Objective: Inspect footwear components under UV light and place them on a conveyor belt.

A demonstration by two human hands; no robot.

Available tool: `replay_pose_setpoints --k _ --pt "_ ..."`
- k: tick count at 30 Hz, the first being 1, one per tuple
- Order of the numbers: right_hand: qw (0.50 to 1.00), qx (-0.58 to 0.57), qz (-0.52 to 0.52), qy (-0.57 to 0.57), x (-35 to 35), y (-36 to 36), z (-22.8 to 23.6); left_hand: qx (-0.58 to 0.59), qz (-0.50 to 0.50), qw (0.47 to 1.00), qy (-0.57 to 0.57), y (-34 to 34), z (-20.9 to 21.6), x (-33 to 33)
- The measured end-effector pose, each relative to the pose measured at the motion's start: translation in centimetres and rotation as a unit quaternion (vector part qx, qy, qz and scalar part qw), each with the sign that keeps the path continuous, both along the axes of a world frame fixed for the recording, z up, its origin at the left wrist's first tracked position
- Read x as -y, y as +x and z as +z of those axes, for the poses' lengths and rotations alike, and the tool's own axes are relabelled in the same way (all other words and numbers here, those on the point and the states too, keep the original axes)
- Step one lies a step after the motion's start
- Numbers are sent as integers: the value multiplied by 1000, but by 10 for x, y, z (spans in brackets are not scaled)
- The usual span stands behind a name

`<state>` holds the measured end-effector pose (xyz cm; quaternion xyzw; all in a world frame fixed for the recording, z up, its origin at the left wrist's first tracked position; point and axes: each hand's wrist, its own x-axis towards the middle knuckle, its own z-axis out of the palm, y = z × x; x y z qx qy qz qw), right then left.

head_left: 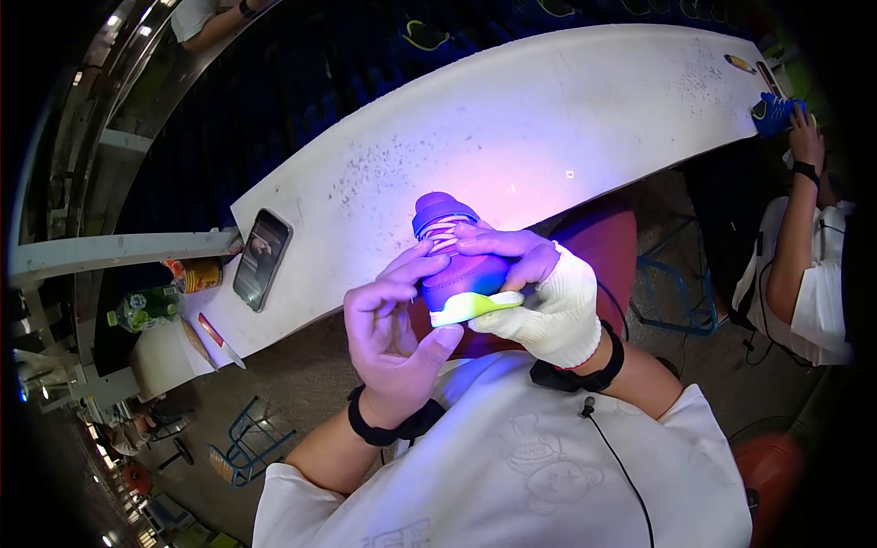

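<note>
1. So the shoe (468,272) is sitting mid-view between both hands, glowing purple-blue under the light. Its toe is facing 6 o'clock, laces are running toward 12, and a white and yellow-green sole (461,309) is showing at the toe.
2. The right hand (550,297), half covered by a white knit glove, is gripping the shoe from 3 o'clock, fingers lying over the laces, thumb pressing by the sole.
3. The left hand (391,333) is curling bare fingers against the 9 o'clock side, thumb hanging near the toe. Can't tell if it's really gripping.
4. Printing-wise, the white shirt (493,457) at 6 o'clock is showing a faint bear-like outline plus some lettering.
5. Over at 9 o'clock, a phone (263,260) is lying on the white table (512,100), its screen displaying a picture. Past it, a yellow-and-red tub (199,273) and a green bottle (151,309) are standing out, their label text coming out too small for me. A red-handled knife (222,342) is lying nearer 8.
6. Around 2 o'clock, a co-worker's hand (805,137) is touching a blue shoe (775,113).
</note>
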<state>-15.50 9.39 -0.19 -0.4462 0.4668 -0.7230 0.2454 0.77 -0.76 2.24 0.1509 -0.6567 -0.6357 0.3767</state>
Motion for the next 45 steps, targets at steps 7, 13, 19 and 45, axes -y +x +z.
replay_pose_setpoints --k 7,13,19,45 --pt "971 -201 -97 83 7 -12 12 148 -42 984 -90 3 22 25" --pt "949 -286 -104 88 10 -5 -22 132 4 991 -36 15 38 37" --pt "926 -367 -76 42 29 -12 -19 242 -115 938 -220 15 46 72" --pt "954 -272 -127 24 57 25 -58 373 -113 921 -21 56 53 94"
